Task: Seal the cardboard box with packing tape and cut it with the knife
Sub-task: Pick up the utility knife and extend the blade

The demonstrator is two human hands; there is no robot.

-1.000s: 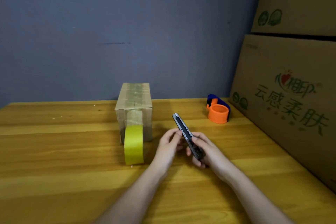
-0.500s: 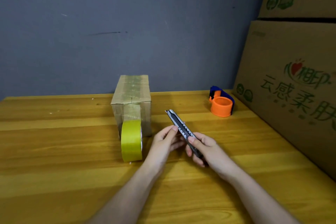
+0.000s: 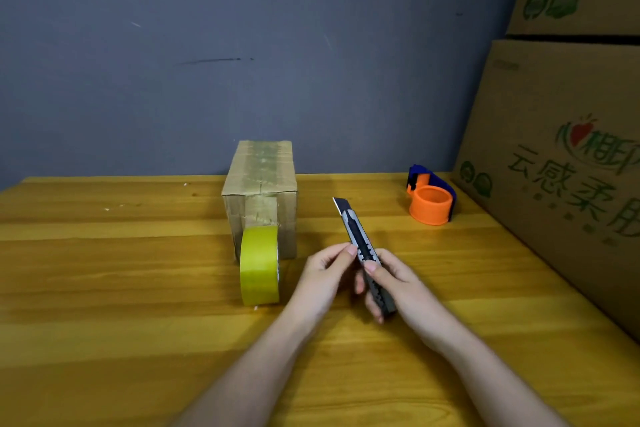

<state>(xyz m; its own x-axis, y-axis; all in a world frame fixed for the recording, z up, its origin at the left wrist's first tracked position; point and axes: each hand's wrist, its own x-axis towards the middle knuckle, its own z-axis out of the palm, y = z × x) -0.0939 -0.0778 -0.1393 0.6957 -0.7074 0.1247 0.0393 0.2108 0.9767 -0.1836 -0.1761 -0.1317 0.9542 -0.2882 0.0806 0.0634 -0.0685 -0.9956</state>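
Observation:
A small cardboard box stands on the wooden table, with tape running along its top and down its near face. That tape strip leads to a yellow tape roll standing on edge against the box front. My right hand grips the handle of a black utility knife, whose short blade sticks out and points away to the upper left. My left hand pinches the knife's side near the slider with its fingertips. Both hands are just right of the roll.
An orange and blue tape dispenser sits at the back right. Large printed cardboard cartons are stacked along the right edge of the table. A grey wall closes off the back.
The knife's blade now sticks out of the handle; earlier it was retracted. Both hands stayed on the knife, right of the roll. The camera view shifted slightly.

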